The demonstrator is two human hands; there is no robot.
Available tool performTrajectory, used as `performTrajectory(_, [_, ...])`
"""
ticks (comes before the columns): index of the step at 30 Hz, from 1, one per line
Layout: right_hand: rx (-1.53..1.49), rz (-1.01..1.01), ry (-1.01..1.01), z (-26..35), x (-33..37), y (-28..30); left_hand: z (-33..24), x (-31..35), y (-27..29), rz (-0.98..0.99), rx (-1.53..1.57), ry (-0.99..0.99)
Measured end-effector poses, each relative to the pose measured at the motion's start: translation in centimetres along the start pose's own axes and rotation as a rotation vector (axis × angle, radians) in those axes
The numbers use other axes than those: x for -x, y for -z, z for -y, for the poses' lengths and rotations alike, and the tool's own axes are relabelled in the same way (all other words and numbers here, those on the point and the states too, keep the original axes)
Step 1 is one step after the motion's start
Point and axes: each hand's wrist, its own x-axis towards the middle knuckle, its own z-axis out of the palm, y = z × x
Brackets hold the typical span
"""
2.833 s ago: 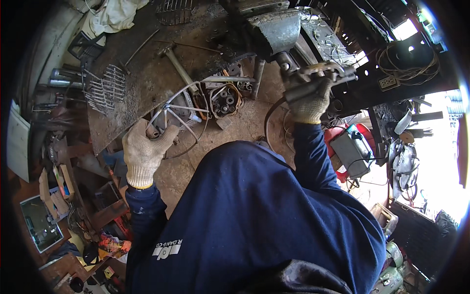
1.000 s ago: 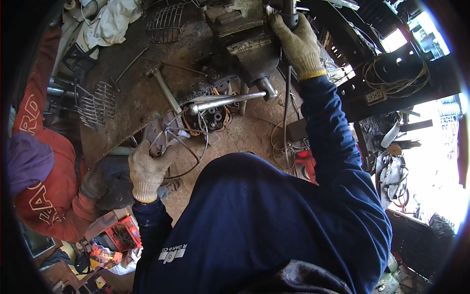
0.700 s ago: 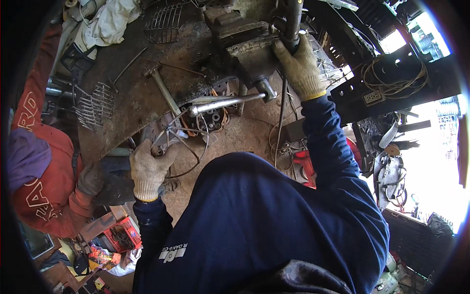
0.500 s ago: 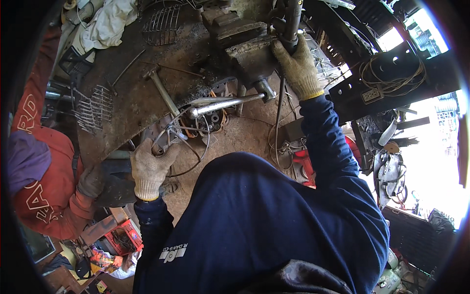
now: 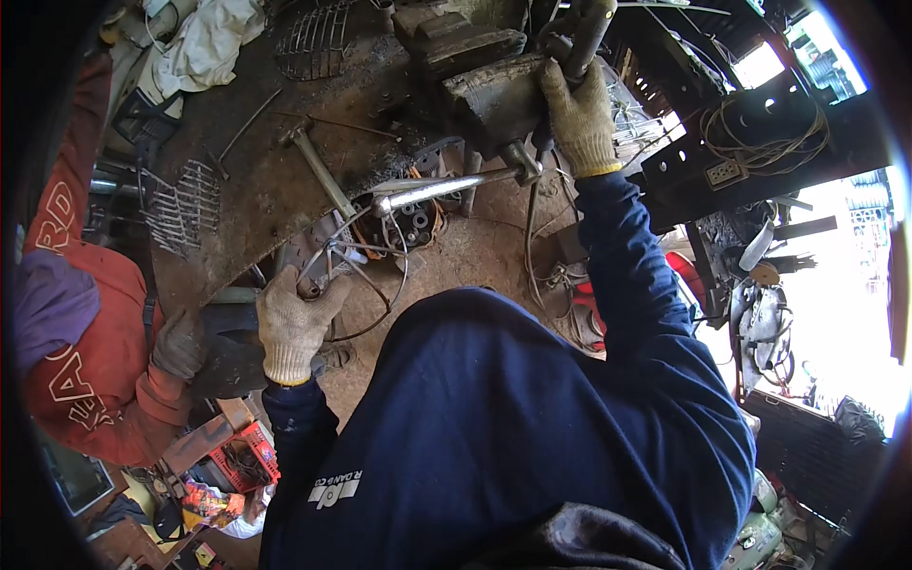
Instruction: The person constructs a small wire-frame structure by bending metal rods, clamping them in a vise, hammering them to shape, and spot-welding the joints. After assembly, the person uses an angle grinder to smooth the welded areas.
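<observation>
My left hand (image 5: 296, 323), in a knit work glove, is closed on a round metal wire frame (image 5: 391, 294) with crossing spokes, at the bench's near edge. My right hand (image 5: 581, 123), gloved too, reaches forward and grips a thick metal pipe (image 5: 594, 36) beside the bench vise (image 5: 494, 100). Part of that grip is hidden behind the fingers. From the front of the vise its shiny handle bar (image 5: 442, 190) sticks out leftward, above the wire frame. A hammer (image 5: 321, 171) lies on the bench just beyond my left hand.
Bent wire grilles (image 5: 185, 209) and a thin rod lie on the workbench (image 5: 252, 142). Close on the left is a person in a red top (image 5: 95, 351), one gloved hand low. A dark perforated beam (image 5: 760, 142) with coiled wire runs along the right. A red crate (image 5: 245, 458) stands lower left.
My right hand has shifted slightly to the right, and the pipe in it leans further right. My left hand stays on the wire frame, nearly still.
</observation>
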Motion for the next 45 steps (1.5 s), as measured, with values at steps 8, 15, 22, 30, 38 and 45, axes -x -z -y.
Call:
performTrajectory(8, [-0.218, 0.049, 0.186, 8.6, -2.0, 2.6, 0.9, 0.6, -0.1, -0.009, 0.058, 0.031])
performTrajectory(15, [-0.384, 0.237, 0.068, 14.4, 2.2, 2.1, 0.9, 1.2, 0.1, -0.017, 0.107, 0.070])
performTrajectory(22, [-0.318, 0.106, 0.107, 7.0, 10.0, -1.3, 1.8, 1.8, 0.1, -0.027, 0.097, 0.030])
performTrajectory(30, [0.093, 0.056, 0.021, 4.7, 14.6, -2.0, 2.5, 2.1, 0.9, 0.045, 0.054, 0.053])
performTrajectory(38, [0.027, -0.017, -0.154, 3.6, 17.6, -3.2, 3.1, 2.2, 1.8, 0.052, 0.067, 0.019])
performTrajectory(45, [-0.410, 0.029, -0.276, -0.9, 18.7, -4.3, 3.8, 2.2, 2.9, 0.074, 0.109, 0.024])
